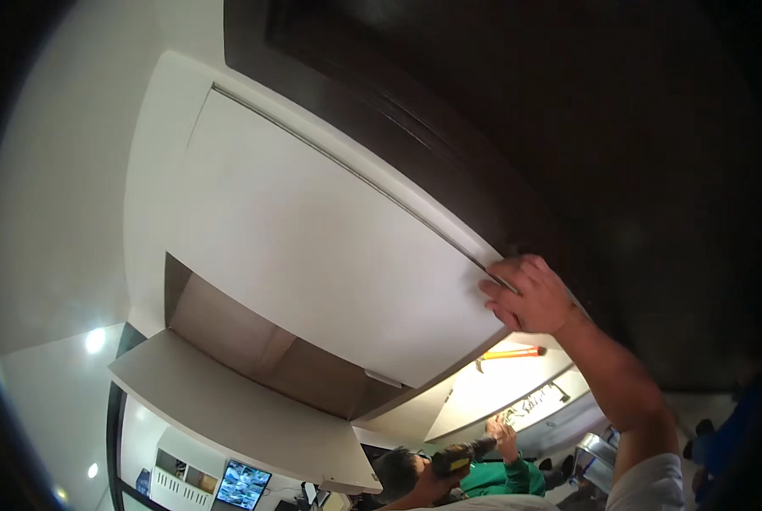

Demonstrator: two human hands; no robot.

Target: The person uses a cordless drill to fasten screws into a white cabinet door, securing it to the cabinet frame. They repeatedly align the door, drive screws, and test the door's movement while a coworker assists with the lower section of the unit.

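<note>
A large white cabinet panel (313, 221) fills the middle, set at a slant beneath a dark surface. My right hand (530, 294) is at its right end, fingers curled over the edge beside a narrow dark gap. At the bottom, my left hand (432, 487) is wrapped round a black and yellow power drill (451, 461); part of that hand is cut off by the frame. The drill's front end points up and right, close to a co-worker's hand (506, 441). Below the panel is an open recess (253, 328) in the cabinet.
A hammer (517, 353) with an orange handle lies on a lit white surface, near several metal fittings (538, 404). The co-worker in green (500, 479) is close below. A lower white board (236, 400) juts out; a lit monitor (244, 485) stands beyond it. Blue clothing (730, 443) shows at right.
</note>
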